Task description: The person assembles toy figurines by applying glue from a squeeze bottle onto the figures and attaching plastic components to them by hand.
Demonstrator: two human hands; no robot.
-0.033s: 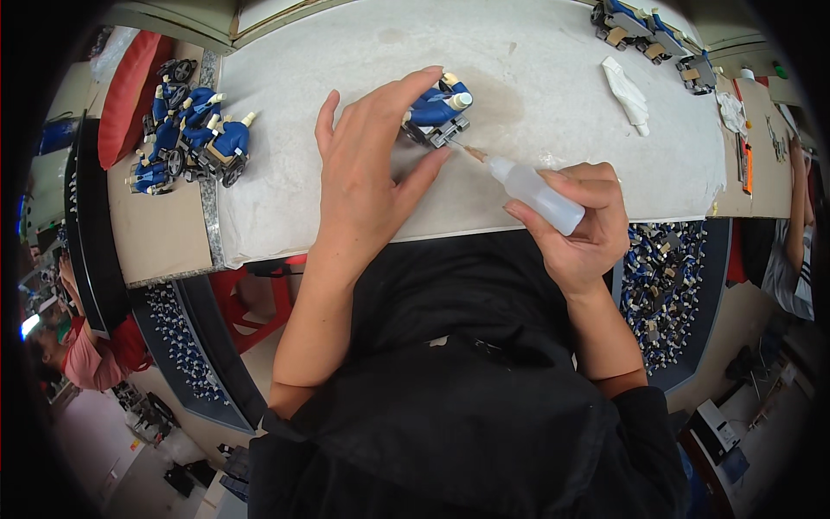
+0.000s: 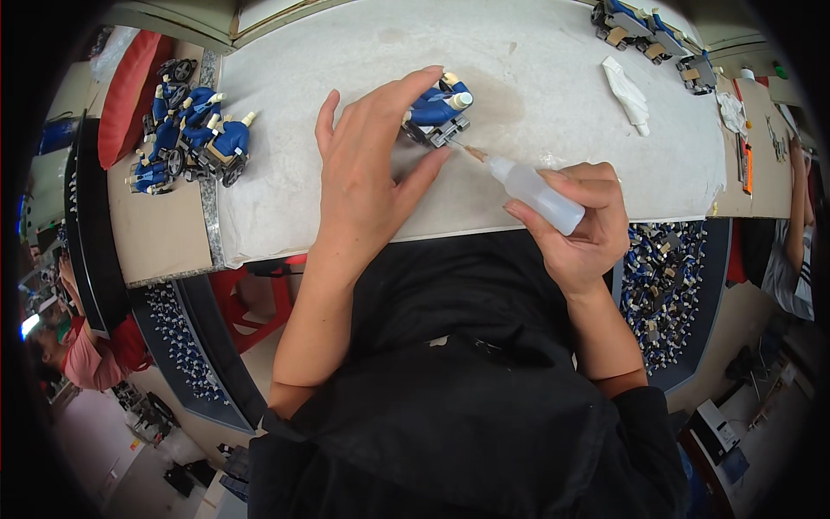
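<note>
My left hand point(image 2: 367, 156) curves round a small toy figure point(image 2: 443, 105) in blue on a grey wheeled seat, with thumb and fingertips at its sides. Part of the toy is hidden behind the fingers. In my right hand point(image 2: 588, 229) is a translucent white squeeze bottle point(image 2: 538, 195), tilted toward the toy. Its thin needle tip reaches the toy's grey base, close to my left thumb; whether it touches cannot be made out.
Several similar wheeled figures point(image 2: 194, 138) cluster at the left, beside a red tray point(image 2: 130, 104). More stand at the far right point(image 2: 648, 35). A crumpled white tissue point(image 2: 626, 95) lies right of centre. Bins of figures point(image 2: 661, 294) flank my lap. A person point(image 2: 91, 350) sits at left.
</note>
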